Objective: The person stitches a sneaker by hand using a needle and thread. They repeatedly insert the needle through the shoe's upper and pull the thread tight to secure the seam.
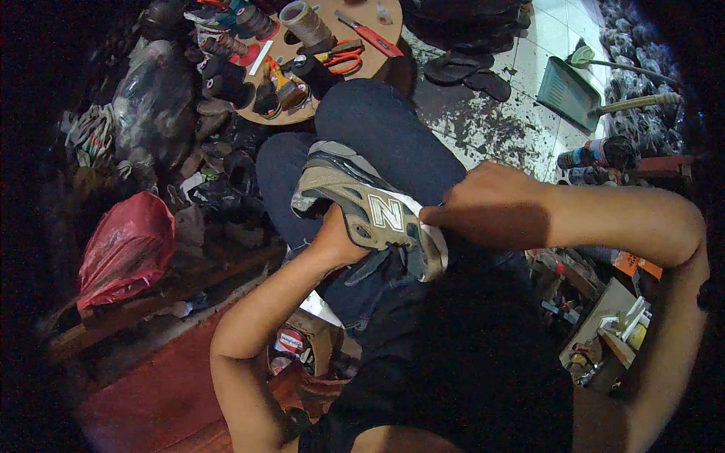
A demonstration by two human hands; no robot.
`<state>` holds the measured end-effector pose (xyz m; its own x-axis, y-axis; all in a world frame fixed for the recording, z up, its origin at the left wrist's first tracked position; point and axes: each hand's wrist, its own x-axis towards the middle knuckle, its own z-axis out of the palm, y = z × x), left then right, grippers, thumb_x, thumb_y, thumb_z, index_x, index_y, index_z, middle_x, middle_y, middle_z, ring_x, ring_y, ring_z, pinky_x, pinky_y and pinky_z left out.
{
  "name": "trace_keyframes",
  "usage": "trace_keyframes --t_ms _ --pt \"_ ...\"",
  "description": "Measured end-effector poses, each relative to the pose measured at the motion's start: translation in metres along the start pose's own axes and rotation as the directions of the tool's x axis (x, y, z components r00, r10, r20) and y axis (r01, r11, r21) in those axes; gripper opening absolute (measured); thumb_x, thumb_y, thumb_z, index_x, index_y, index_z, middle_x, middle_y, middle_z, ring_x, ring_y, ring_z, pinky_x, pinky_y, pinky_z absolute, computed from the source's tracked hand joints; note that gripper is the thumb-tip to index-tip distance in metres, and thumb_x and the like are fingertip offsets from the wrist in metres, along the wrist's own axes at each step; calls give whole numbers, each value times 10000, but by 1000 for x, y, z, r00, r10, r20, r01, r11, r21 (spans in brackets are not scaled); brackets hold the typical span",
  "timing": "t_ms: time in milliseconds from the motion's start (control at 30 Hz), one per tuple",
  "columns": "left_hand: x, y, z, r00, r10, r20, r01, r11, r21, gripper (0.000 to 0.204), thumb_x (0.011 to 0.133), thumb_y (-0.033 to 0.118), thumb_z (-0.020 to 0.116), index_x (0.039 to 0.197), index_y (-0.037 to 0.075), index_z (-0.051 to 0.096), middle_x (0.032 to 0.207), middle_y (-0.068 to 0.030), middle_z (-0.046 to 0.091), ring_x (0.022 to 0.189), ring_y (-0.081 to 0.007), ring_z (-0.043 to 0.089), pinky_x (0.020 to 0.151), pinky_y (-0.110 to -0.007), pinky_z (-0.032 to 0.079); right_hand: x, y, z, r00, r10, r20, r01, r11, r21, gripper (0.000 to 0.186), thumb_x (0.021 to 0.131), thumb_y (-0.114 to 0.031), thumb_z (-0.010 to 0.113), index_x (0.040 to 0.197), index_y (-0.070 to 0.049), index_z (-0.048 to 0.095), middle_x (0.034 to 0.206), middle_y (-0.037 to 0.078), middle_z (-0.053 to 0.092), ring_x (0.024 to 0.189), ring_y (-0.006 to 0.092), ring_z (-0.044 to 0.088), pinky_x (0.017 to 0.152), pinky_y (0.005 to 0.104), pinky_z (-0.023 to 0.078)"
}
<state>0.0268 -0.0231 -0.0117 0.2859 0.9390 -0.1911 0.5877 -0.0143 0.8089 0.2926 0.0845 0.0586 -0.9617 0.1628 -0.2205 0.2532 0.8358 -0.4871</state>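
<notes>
A grey-brown sneaker [370,208] with a pale side patch and a whitish sole lies tilted on its side above my lap. My left hand [340,241] reaches into its opening and holds it from within; the fingers are hidden inside the shoe. At the sole's edge, my right hand [491,200] is closed, thumb and fingers pinched together against the shoe. Whatever is in that pinch is too small to make out. Dark trousers [370,113] cover the knees beneath the sneaker.
Ahead stands a round wooden table [377,23] with thread spools [306,24], orange-handled scissors [343,59] and a red cutter [377,38]. A green dustpan [566,94] lies on the littered tiles at right. A red plastic bag [128,245] sits left, a tool box [604,325] at lower right.
</notes>
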Motion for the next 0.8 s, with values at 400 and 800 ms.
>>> trace_keyframes --t_ms 400,800 --pt "0 -14 -1 997 -73 40 67 989 134 447 829 190 793 1231 40 665 1234 -147 690 1169 -300 640 1040 -428 478 21 -25 23 993 81 -82 -82 996 -16 214 924 -165 604 1114 -67 616 764 211 712 742 396 737 626 522 572" --pt "-3 -9 -19 984 68 163 -68 998 -2 426 835 126 761 1250 56 694 1262 -152 697 1196 -331 643 1051 -425 481 -6 -25 60 925 222 -310 -258 963 -79 192 996 -292 570 1003 -100 574 824 114 709 680 352 715 549 475 550"
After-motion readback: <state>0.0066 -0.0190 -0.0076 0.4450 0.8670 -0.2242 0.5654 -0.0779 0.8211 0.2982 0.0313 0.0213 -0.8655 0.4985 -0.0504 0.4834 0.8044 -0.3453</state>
